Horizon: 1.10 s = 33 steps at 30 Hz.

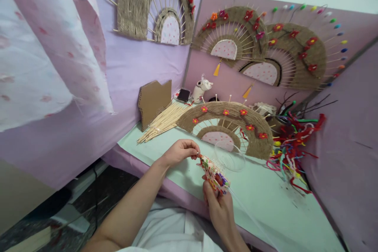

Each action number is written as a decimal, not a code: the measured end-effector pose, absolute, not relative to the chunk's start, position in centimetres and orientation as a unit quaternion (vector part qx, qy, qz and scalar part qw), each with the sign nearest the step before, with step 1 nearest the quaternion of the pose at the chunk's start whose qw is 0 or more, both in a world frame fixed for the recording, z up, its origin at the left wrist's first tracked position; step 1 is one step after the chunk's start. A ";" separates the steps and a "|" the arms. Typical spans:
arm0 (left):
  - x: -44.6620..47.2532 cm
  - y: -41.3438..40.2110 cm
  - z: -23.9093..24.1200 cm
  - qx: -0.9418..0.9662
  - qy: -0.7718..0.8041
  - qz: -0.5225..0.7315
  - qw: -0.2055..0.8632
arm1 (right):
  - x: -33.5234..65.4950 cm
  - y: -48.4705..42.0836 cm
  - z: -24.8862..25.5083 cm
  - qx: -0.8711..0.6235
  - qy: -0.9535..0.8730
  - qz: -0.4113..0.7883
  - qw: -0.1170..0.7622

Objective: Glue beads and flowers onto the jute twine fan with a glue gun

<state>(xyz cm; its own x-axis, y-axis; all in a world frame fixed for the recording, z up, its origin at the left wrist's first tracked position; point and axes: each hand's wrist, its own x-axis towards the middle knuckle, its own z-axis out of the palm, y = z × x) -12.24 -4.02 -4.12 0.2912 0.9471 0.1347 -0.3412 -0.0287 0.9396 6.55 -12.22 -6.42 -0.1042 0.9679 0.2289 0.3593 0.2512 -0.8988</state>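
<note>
My right hand [220, 204] is wrapped round a flower-patterned glue gun [213, 175], its tip pointing up and left and a pale cord trailing from its rear. My left hand [182, 151] is pinched closed just by that tip; a tiny whitish bit shows at the fingertips, too small to name. Behind both hands, a semicircular twine-wrapped fan [227, 112] with red felt flowers and a dotted fabric centre lies on the pale green table [183, 173]. Clear looped cord [233, 161] lies between the fan and the glue gun.
Thin wooden sticks [162, 122] lie beside a cardboard piece [155, 100] at the left. Tangled coloured pipe cleaners [295, 145] sit at the right. A white animal-shaped figure [202, 88] stands at the back. More twine fans [245, 39] hang on the walls; patterned cloth [44, 39] hangs upper left.
</note>
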 end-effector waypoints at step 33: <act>-12.3 -4.0 -4.2 0.505 0.310 0.505 0.628 | 6.4 -12.4 -5.9 -0.498 -0.664 0.343 0.440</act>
<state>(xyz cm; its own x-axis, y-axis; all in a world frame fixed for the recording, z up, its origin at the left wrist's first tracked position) -12.31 -4.02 -4.18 0.2974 0.9470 0.1219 -0.3218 -0.0208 0.9466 6.39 -12.37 -5.88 -0.1167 0.9632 0.2422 0.3597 0.2683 -0.8937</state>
